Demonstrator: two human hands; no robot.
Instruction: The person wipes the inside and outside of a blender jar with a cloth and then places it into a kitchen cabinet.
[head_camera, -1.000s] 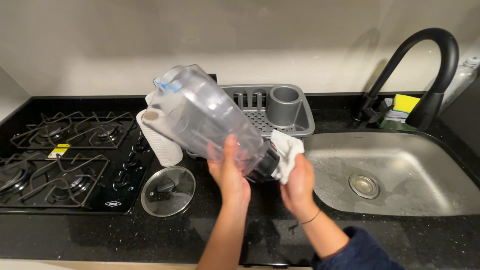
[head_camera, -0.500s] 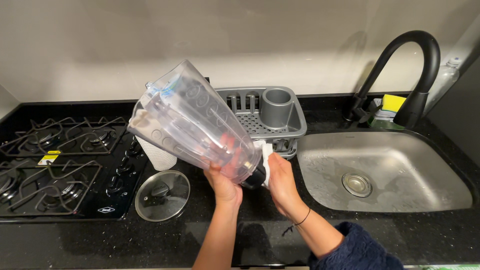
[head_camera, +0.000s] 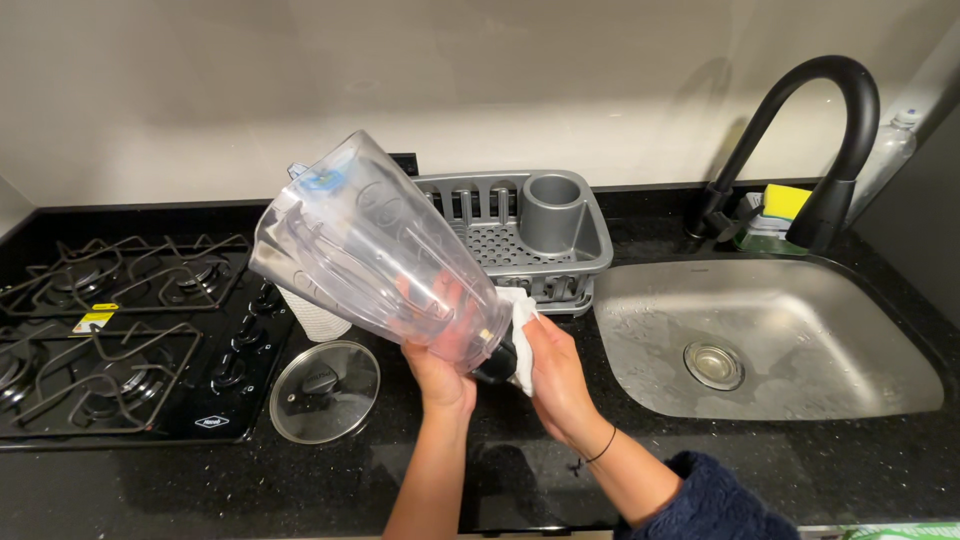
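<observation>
A glass lid (head_camera: 325, 391) lies just left of the jug (head_camera: 375, 255), a stove (head_camera: 120, 330) farther left, a grey rack (head_camera: 530, 235) behind, the sink (head_camera: 770, 340) to its right. The left hand (head_camera: 440, 375) grips the tilted jug's narrow end from below; the right hand (head_camera: 555, 375) presses a white cloth (head_camera: 520, 325) against its black base, fingers curled.

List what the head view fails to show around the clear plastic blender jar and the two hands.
- Black base of the clear plastic blender jar: mostly hidden by the white cloth and right hand.
- Left hand fingers: blurred through the jar wall.
- White paper towel roll: mostly behind the jar.
</observation>
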